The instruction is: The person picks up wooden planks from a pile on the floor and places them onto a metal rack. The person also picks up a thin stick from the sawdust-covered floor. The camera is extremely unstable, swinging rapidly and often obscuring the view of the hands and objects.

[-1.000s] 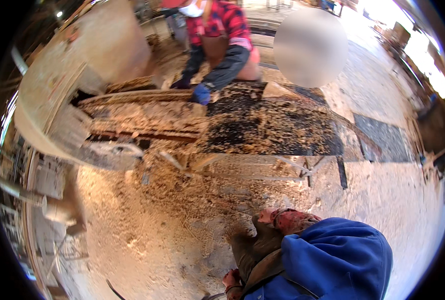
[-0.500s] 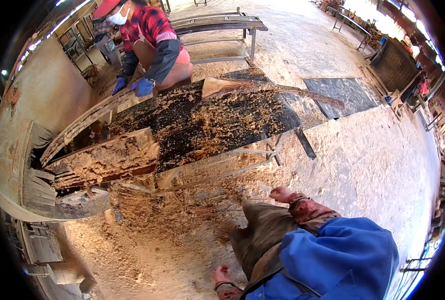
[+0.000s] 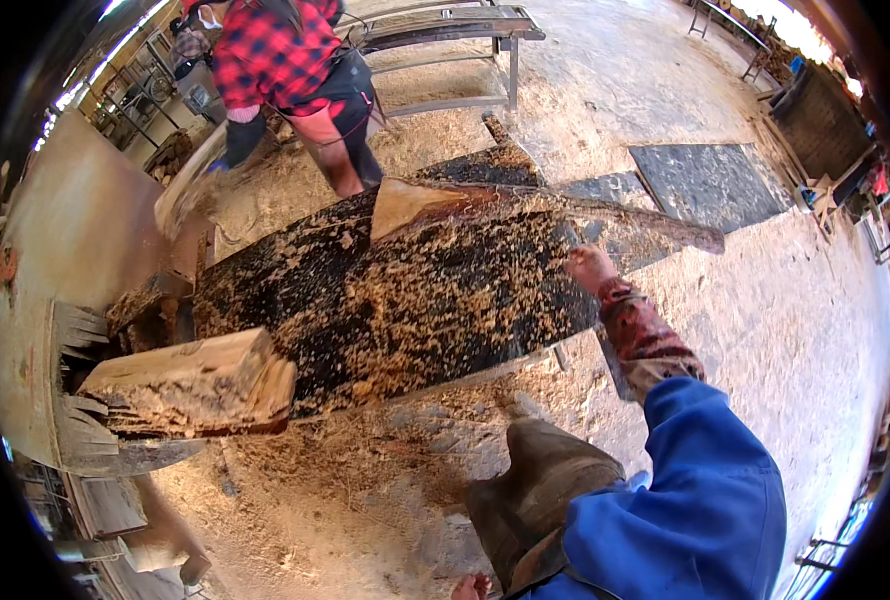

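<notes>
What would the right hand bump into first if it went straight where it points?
Probably the long piece of wood lying across the black table, just ahead of the right hand. How high the hand is looks unclear.

You face a long bench; far to its right you see a narrow table and bright light; pale, dusty floor spreads from the bench toward you.
</notes>
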{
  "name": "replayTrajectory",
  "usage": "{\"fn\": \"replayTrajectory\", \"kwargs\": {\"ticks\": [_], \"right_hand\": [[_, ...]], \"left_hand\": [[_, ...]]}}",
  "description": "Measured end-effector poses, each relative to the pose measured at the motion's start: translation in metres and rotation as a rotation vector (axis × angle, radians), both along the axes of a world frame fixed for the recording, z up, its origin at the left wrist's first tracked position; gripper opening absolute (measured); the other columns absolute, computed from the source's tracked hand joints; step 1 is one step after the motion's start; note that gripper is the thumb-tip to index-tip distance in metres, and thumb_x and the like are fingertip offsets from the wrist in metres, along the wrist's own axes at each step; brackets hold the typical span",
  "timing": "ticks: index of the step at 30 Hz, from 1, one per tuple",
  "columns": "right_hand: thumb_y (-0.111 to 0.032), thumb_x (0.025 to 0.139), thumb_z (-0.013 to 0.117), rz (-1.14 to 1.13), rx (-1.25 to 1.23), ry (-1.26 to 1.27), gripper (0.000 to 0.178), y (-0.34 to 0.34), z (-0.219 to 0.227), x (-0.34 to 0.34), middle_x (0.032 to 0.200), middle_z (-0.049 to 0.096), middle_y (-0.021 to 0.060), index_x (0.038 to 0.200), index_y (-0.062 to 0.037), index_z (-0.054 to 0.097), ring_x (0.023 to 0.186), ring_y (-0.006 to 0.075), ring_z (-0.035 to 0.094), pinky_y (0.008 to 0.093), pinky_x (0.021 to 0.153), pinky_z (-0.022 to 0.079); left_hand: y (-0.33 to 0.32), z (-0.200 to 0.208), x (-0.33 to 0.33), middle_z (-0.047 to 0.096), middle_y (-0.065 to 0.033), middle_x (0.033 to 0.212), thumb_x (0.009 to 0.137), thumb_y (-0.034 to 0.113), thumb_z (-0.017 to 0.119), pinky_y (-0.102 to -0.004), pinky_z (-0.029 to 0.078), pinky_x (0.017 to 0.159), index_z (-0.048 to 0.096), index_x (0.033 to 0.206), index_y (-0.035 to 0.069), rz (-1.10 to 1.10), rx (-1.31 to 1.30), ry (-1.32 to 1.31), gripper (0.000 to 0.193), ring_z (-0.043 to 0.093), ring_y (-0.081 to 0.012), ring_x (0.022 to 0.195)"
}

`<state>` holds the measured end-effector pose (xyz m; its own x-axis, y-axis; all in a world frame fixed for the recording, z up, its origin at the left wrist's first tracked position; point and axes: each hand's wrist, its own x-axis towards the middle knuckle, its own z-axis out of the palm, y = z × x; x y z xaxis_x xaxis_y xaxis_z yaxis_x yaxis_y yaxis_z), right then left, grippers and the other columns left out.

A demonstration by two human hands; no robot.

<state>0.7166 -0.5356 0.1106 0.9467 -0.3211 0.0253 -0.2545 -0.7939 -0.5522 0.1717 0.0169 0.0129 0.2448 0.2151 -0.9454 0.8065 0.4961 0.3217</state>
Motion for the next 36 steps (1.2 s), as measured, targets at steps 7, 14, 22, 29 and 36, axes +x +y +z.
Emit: {"fn": "replayTrajectory", "kwargs": {"ticks": [7, 14, 22, 29, 36], "right_hand": [[-0.040, 0.071, 0.070, 0.060, -0.323, 0.053, 0.052, -0.089, -0.025, 0.129, 0.107, 0.053, 0.0197, 0.109, -0.0054, 0.060, 0.102, 0.0358, 0.050, 0.0414, 0.089, 0.042], [-0.055, 0.068, 0.066, 0.212, -0.310, 0.315, 0.064, -0.119, -0.044, 0.176, 0.101, 0.062, 0.0217, 0.112, -0.0083, 0.060, 0.091, 0.0322, 0.062, 0.0394, 0.078, 0.048], [-0.022, 0.073, 0.069, 0.331, 0.173, 0.593, 0.033, -0.123, -0.073, 0.093, 0.086, 0.061, 0.0051, 0.098, -0.0017, 0.060, 0.071, 0.0161, 0.056, 0.0314, 0.065, 0.046], [-0.018, 0.078, 0.068, 0.002, 0.780, 0.351, 0.041, -0.006, -0.012, -0.052, 0.093, 0.057, 0.0123, 0.105, 0.0062, 0.049, 0.077, 0.0202, 0.054, 0.0334, 0.067, 0.048], [-0.021, 0.077, 0.070, 0.305, 0.712, 0.154, 0.027, 0.047, 0.006, -0.068, 0.097, 0.061, 0.0117, 0.100, -0.0105, 0.063, 0.093, 0.0236, 0.053, 0.0367, 0.080, 0.046]], "left_hand": [[-0.080, 0.029, 0.034, 0.061, -0.0052, 0.073, 0.083, 0.023, 0.064, -0.0271, 0.047, 0.051, 0.063, 0.092, 0.000, -0.071, 0.039, 0.064, 0.025, 0.056, -0.0164, 0.057], [-0.064, 0.014, 0.026, 0.062, -0.0128, 0.068, 0.080, 0.011, 0.056, -0.0323, 0.052, 0.056, 0.061, 0.079, -0.004, -0.174, 0.153, 0.159, 0.016, 0.061, -0.0217, 0.059], [-0.096, 0.051, 0.073, 0.063, -0.0091, 0.066, 0.078, 0.012, 0.059, -0.0261, 0.049, 0.049, 0.063, 0.072, -0.002, 0.000, 0.228, 0.035, 0.016, 0.061, -0.0133, 0.057], [-0.104, 0.022, 0.081, 0.061, -0.0067, 0.063, 0.083, 0.021, 0.061, -0.0258, 0.044, 0.045, 0.060, 0.071, 0.002, 0.049, 0.180, -0.155, 0.022, 0.058, -0.0128, 0.053], [-0.103, 0.003, 0.030, 0.062, -0.0046, 0.062, 0.083, 0.031, 0.061, -0.0287, 0.047, 0.044, 0.060, 0.066, 0.005, 0.195, 0.211, -0.193, 0.031, 0.060, -0.0142, 0.053]]}}
